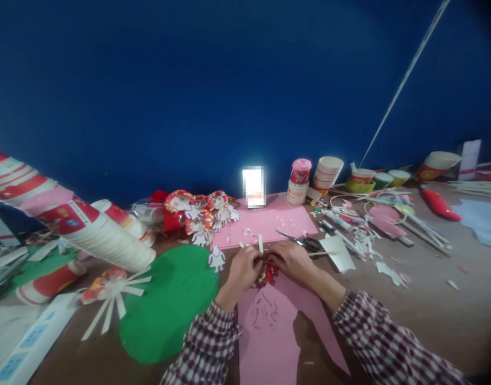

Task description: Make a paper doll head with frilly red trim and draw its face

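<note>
Blue wall (149,107) backs a cluttered brown desk (421,299). L hand (245,267) & R hand (291,262), fingers nearly closed, pinch a red cut-paper piece (269,272) betw. them, prob. to steady it, at pink sheet's (265,347) top end.

Paper-craft work area, home or studio unclear: a brown table (429,305) against a plain blue wall (149,96) carries loose paper scraps (387,271), stacked paper cups (104,240), scissors (312,244), pens (342,222), pink sheets (265,353), a green sheet (169,310) and cut-out paper figures (217,259), i.e. handicraft supplies all over.
</note>
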A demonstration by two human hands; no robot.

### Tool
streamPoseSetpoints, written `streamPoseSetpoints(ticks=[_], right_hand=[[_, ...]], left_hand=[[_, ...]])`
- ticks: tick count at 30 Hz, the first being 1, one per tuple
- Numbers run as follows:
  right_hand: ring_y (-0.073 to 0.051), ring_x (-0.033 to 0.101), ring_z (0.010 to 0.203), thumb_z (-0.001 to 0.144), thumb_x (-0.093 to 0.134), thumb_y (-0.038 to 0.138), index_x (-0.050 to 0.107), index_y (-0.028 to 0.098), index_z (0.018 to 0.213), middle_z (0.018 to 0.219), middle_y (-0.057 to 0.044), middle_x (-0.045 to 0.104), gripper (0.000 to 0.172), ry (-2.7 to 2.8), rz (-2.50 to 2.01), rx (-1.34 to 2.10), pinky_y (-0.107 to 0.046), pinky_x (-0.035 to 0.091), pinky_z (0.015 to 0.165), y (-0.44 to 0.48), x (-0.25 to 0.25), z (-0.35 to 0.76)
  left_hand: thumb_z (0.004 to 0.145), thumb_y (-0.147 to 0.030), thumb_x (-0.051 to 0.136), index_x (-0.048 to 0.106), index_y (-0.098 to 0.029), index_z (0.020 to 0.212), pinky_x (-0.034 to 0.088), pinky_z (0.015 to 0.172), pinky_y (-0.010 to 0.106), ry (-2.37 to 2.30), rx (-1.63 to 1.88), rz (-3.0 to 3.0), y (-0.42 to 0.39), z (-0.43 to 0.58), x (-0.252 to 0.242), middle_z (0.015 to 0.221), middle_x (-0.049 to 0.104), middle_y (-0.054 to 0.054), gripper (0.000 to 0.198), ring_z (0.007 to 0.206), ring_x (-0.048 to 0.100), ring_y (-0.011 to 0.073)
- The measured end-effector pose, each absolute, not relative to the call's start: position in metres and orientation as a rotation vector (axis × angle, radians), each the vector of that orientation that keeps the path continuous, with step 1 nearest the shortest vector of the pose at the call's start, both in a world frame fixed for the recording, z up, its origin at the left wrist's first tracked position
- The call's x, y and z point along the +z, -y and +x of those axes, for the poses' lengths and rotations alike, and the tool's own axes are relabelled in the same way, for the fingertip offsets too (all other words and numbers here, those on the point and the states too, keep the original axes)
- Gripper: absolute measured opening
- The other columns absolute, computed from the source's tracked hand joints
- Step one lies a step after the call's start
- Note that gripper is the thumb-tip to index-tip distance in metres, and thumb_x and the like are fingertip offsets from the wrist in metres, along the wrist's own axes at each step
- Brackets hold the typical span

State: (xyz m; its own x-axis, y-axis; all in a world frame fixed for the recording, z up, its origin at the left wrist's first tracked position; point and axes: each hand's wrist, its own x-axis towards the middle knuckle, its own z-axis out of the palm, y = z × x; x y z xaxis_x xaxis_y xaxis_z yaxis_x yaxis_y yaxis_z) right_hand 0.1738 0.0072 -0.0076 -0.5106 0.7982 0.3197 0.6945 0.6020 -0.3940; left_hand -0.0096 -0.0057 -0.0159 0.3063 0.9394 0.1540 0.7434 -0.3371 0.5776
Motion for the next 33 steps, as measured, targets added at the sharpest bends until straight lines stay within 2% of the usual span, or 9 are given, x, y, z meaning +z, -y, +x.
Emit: streamPoseSetpoints(ticks=[33], right_hand=[[-0.017,0.06,0.084,0.085,0.053,0.019,0.065,0.018,0.089,0.087,-0.004,0.068,0.013,2.36,-1.172,0.291,-0.028,0.043,0.078,-0.0074,-0.0102,0.1744]], left_hand=[[0.076,-0.012,0.052,0.066,-0.017,0.08,0.043,0.072,0.026,-1.498,0.678,2.163,0.0066,-0.009,-0.0124,0.083,0.063,0.004,0.015,0.079,0.057,0.0154]])
